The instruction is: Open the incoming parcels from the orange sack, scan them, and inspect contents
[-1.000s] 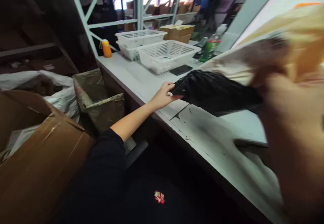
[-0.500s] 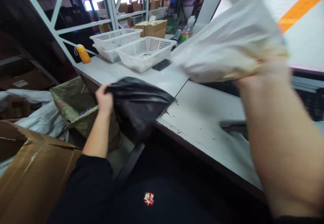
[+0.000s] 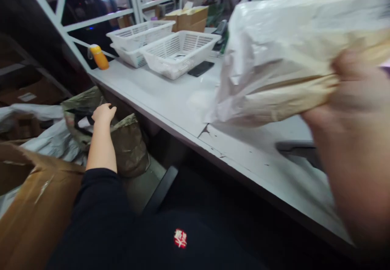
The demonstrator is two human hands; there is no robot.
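My right hand [image 3: 350, 87] grips a crumpled white plastic mailing bag [image 3: 274, 54] by its yellowish lower side, holding it above the white table. Far to the left, my left hand [image 3: 104, 114] reaches over the mouth of a green woven sack [image 3: 129, 148]. Its thumb stands apart from the other fingers, and I see nothing in its grasp. Within the sack, beside this hand, lies dark material like the black plastic bag [image 3: 77, 113]; part of it is hidden by the sack's rim and my hand.
White plastic baskets [image 3: 183, 54], a dark phone [image 3: 201, 68] and an orange bottle [image 3: 99, 57] are on the table [image 3: 152, 95]. A cardboard box [image 3: 191, 18] stands behind. Another open carton [image 3: 45, 197] is at lower left, and a chair armrest [image 3: 161, 188] is below the table edge.
My left hand has moved left from the table edge to the sack, and the black plastic bag has left its grasp. My right hand has brought the white mailing bag lower and to the right.
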